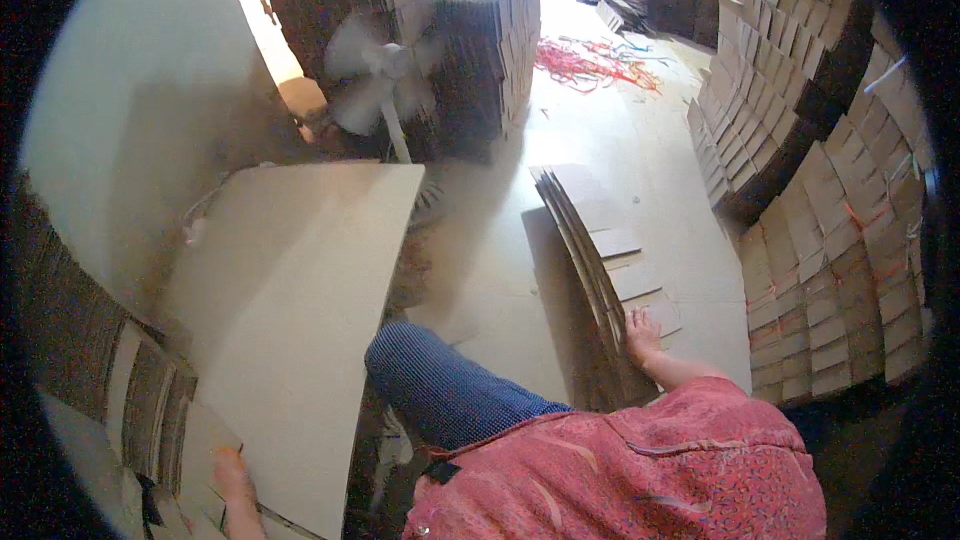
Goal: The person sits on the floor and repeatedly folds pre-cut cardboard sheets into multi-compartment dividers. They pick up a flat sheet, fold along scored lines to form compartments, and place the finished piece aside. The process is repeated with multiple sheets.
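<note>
My left hand [233, 475] grips the near edge of a large flat cardboard sheet [300, 310] that lies tilted across the lower left. My right hand [641, 333] rests with spread fingers on top of a leaning stack of folded cardboard blanks [600, 250] standing on edge on the floor. My knee in blue trousers [440, 390] and my red patterned top [640, 470] fill the bottom centre between both hands.
A spinning white pedestal fan [385, 80] stands beyond the sheet. Tall piles of bundled cardboard [800, 110] line the right side and more cardboard piles [480, 30] the back. Red and blue straps [595, 60] lie scattered on the pale floor [620, 140]. A pale wall [130, 90] is on the left.
</note>
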Available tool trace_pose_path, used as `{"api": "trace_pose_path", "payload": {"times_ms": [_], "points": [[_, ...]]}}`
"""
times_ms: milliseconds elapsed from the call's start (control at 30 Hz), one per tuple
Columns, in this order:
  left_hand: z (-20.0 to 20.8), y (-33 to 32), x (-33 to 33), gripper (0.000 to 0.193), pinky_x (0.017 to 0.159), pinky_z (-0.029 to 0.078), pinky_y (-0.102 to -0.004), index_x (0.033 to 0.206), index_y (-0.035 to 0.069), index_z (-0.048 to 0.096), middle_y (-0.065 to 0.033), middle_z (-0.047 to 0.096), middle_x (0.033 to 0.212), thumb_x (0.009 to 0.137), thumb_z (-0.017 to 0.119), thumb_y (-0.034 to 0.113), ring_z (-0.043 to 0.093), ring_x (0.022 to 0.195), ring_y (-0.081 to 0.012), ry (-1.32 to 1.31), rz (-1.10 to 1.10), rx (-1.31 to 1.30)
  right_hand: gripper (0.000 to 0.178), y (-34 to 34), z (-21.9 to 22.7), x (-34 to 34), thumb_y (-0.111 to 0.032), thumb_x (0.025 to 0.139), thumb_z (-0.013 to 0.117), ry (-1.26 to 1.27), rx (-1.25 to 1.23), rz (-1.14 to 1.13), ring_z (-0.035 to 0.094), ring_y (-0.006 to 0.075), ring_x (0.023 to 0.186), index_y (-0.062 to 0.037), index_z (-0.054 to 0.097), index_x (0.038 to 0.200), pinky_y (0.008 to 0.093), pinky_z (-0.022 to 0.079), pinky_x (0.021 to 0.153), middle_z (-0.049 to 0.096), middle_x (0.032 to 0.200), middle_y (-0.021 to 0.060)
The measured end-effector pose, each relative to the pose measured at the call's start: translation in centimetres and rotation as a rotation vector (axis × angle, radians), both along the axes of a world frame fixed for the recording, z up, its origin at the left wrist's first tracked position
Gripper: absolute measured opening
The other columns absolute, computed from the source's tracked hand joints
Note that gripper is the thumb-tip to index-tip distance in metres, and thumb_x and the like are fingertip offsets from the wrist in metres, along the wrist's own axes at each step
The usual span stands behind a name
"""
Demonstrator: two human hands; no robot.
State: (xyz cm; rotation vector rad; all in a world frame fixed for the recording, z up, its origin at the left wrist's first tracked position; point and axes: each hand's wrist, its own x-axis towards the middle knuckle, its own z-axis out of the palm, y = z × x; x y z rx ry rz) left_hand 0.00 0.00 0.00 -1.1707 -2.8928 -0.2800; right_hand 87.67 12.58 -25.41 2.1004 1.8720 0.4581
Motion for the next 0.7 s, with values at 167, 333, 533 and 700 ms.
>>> {"api": "trace_pose_path", "payload": {"times_ms": [167, 333, 533, 700], "points": [[-2.7, 1.5, -2.1, 0.014, 0.067, 0.043, -0.0491, 0.086, 0.000, 0.060, -0.0233, 0.060, 0.080, 0.079, 0.052, 0.009, 0.058, 0.076, -0.0367, 0.114, -0.226, -0.088, 0.062, -3.2, 8.8, -1.7, -0.028, 0.080, 0.056, 0.309, -0.268, -0.164, 0.032, 0.0311, 0.129, -0.0048, 0.035, 0.134, 0.0557, 0.030, 0.096, 0.031, 0.142, 0.0164], [-0.7, 1.8, -3.3, 0.023, 0.078, 0.043, -0.0448, 0.101, 0.000, 0.058, -0.0228, 0.059, 0.093, 0.083, 0.053, 0.015, 0.057, 0.091, -0.0349, 0.426, -0.523, 0.305, 0.052, 2.3, 11.2, -8.2, -0.025, 0.079, 0.058, 0.491, -0.042, 0.115, 0.040, 0.0335, 0.122, -0.0044, 0.044, 0.125, 0.0508, 0.032, 0.096, 0.040, 0.134, 0.0192], [5.9, 1.6, 3.6, 0.030, 0.081, 0.044, -0.0443, 0.103, 0.001, 0.058, -0.0211, 0.060, 0.099, 0.089, 0.047, 0.025, 0.057, 0.093, -0.0364, 0.013, -0.193, -0.098, 0.039, 6.8, 19.4, -22.1, -0.013, 0.075, 0.065, 0.894, 0.202, 0.623, 0.051, 0.0352, 0.108, -0.0021, 0.056, 0.111, 0.0454, 0.040, 0.092, 0.055, 0.117, 0.0187], [3.6, 5.1, 4.2, 0.034, 0.079, 0.044, -0.0455, 0.102, 0.004, 0.057, -0.0182, 0.062, 0.098, 0.090, 0.041, 0.030, 0.057, 0.094, -0.0356, 0.034, -0.203, -0.057, 0.032, 6.1, 26.1, -30.6, -0.004, 0.079, 0.063, 1.279, 0.212, 0.913, 0.054, 0.0355, 0.106, -0.0024, 0.056, 0.110, 0.0406, 0.045, 0.090, 0.056, 0.117, 0.0195]]}}
